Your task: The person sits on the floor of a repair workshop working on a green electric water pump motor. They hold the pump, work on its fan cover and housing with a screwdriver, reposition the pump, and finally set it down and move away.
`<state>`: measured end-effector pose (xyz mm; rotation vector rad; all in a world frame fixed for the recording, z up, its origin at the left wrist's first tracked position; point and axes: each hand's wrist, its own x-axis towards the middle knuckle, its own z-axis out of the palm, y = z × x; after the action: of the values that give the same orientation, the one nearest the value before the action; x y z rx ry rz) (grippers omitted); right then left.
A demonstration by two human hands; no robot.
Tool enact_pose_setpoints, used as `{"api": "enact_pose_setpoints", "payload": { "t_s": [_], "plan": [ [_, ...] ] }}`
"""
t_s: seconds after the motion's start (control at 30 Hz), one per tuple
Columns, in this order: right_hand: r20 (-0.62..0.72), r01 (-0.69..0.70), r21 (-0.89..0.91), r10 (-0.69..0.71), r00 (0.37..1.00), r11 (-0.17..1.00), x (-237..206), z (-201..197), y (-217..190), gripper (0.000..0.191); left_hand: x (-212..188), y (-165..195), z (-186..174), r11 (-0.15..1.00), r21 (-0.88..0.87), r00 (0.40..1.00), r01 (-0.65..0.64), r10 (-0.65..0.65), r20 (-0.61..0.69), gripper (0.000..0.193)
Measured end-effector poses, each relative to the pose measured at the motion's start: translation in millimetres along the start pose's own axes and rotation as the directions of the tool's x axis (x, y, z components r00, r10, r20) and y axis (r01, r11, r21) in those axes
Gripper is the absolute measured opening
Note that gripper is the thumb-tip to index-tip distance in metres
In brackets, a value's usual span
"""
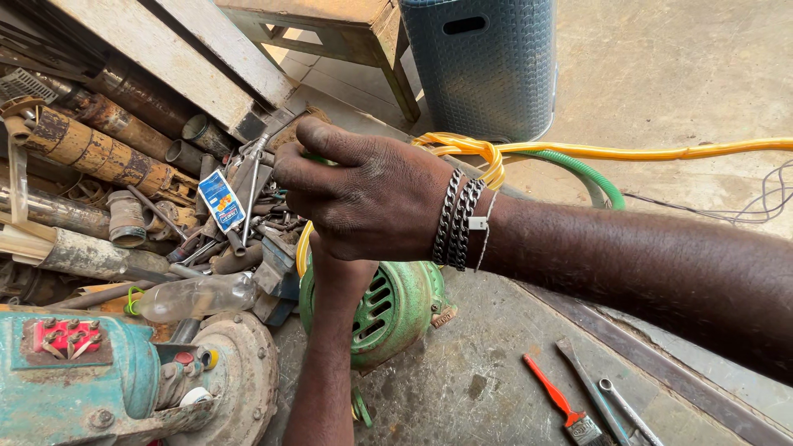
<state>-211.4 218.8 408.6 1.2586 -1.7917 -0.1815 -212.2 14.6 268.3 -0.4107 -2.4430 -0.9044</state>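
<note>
Concrete floor (496, 372), scrap pipes (99, 149) behind: right hand (363, 202) curled shut over left hand, whose fingers are hidden. Green motor housing (396, 306) sits right beneath them, vented end facing up-right, long axis unclear.

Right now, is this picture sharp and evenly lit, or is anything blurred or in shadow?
Head view: soft daylight, no harsh glare; the right hand is sharp, its forearm casts only a faint shadow on the concrete floor; the green motor sits shaded beneath it; edges bend slightly outward.
</note>
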Motion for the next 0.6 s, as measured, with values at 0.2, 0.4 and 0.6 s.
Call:
{"api": "enact_pose_setpoints", "payload": {
  "t_s": [0.2,0.4,0.6],
  "plan": [
    [-0.136,-0.035,0.005,0.035,0.99,0.999,7,5,-1,0.038,1,14,-1,0.997,-0.078,1.0,-0.02,0.02,-0.009,0.08],
    [-0.054,0.015,-0.025,-0.016,0.998,1.0,13,4,-3,0.033,5,19,-5,0.999,-0.043,0.999,0.013,-0.011,0.049,0.073],
    [-0.056,0.015,0.007,-0.014,0.998,1.0,19,1,-3,0.026,3,13,-8,0.984,-0.153,0.996,0.088,-0.084,0.035,0.054]
  ]
}}
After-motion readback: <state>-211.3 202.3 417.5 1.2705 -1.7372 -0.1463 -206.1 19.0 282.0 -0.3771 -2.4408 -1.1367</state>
